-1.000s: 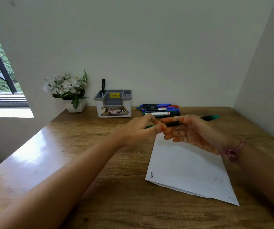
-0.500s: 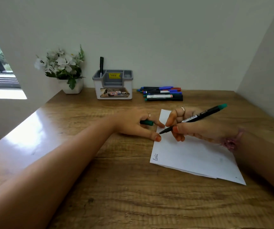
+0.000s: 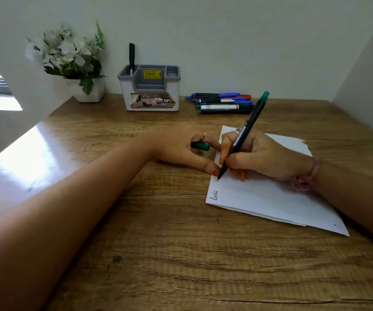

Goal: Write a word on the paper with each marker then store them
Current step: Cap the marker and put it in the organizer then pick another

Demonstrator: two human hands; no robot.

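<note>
On paper's left edge, mid-desk: right hand gripping green marker, tip touching sheet above a written word. Just left, left hand curled round green cap, fingertip at paper's edge. Along back edge: spare markers, organizer holding black pen, flowers.

A single head-worn camera looks forward and down from close above the near edge of the wooden desk, taking in both forearms, the paper at right, and the far wall.
</note>
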